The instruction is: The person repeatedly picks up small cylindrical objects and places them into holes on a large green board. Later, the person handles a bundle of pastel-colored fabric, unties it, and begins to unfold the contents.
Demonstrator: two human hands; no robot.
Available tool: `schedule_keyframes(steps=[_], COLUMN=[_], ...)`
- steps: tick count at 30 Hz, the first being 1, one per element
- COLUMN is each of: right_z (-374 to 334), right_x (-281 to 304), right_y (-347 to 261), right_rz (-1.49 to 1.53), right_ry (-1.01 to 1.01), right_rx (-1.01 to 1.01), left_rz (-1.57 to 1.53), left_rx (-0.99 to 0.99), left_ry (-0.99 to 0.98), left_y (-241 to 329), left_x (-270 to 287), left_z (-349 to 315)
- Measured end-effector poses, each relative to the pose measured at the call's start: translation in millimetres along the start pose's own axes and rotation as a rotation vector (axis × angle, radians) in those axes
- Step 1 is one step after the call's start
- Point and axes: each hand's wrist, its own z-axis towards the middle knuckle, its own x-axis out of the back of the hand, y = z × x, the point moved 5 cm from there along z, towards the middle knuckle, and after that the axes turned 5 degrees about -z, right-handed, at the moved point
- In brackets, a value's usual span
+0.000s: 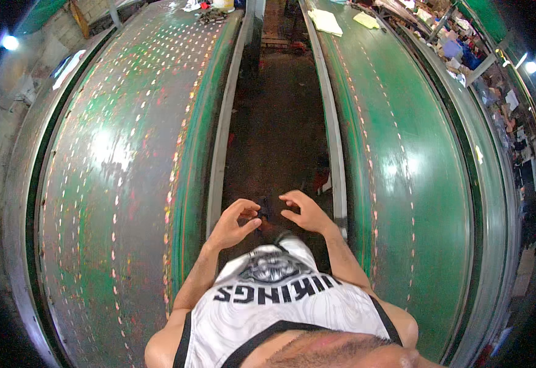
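My left hand point(237, 222) hovers over the dark aisle, in front of my white sleeveless shirt. Its fingers are loosely bent, with a gap to the thumb, and I see nothing in it. Facing it is my right hand point(304, 212), also loosely curved with thumb and fingers apart and nothing visible between them. A space separates the two hands, and neither touches anything. Closest to the left hand is the long table point(139, 239) with a worn green and grey top; the right hand is nearer the green table point(390, 239) opposite.
A narrow dark aisle floor point(280, 116) runs between the tables, bordered by pale metal rails point(224, 122). Rows of light marks cross both tops. Yellowish cloths point(325, 22) lie at the right table's far end. Cluttered shelving point(455, 46) stands beyond it, and small items point(214, 15) sit far left.
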Motion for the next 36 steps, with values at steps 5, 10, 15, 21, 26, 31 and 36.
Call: schedule_keyframes(steps=[5, 10, 15, 21, 26, 31, 36], right_z=[172, 306, 435, 611, 752, 879, 1016], right_x=[84, 139, 183, 232, 306, 352, 331], right_y=[55, 81, 93, 112, 107, 142, 167], right_rz=[-0.369, -0.615, -0.308, -0.221, -0.267, -0.064, 0.158], right_ry=[-0.130, -0.364, -0.342, -0.432, -0.330, -0.268, -0.346], right_rx=[0.032, 0.042, 0.129, 0.131, 0.309, 0.145, 0.096], left_rz=[0.006, 0.031, -0.145, -0.322, -0.145, -0.066, 0.106], left_rx=[0.159, 0.044, 0.325, 0.147, 0.186, 0.033, 0.264], left_ry=[0.071, 0.138, 0.353, 0.530, 0.823, 0.821, 0.790], left_y=[-17, -10, -72, -125, -138, -110, -132], left_x=[15, 76, 143, 245, 340, 385, 399], left_z=[165, 290, 399, 549, 680, 768, 788])
